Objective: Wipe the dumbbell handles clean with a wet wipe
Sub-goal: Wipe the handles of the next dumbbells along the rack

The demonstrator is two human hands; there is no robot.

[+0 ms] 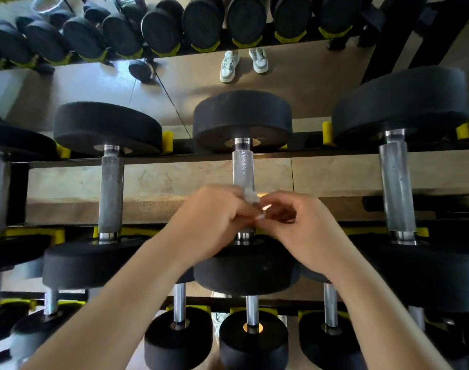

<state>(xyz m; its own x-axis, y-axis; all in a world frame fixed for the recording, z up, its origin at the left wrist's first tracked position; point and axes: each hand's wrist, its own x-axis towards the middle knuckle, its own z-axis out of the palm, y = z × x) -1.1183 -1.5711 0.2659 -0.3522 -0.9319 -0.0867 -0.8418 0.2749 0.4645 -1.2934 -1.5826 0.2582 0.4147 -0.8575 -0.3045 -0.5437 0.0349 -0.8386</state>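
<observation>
We have both hands raised over the middle dumbbell (242, 265) on the rack (174, 157). The left hand (212, 220) and right hand (302, 231) meet just above the near end of its knurled handle (243, 169). The fingers of each hand are curled in tight, and between them they pinch a small white wad, which we take to be the wet wipe (250, 196). It sits right over the handle. The blur there keeps us from saying whether it touches the metal, or whether it is opened out or bunched.

We judge this to be the readying step: the wipe is being worked between the fingertips and no stroke along the bar has begun. The far stretch of the handle, up toward the upper weight head (242, 118), lies bare.

The next move calls for spreading the wipe enough to wrap the bar. One hand should then close around it and run it the length of the knurling with a twist, so the grooves get cleaned. The neighbouring handles on the left (111, 193) and the right (396, 188) wait untouched, well apart from our hands.
</observation>
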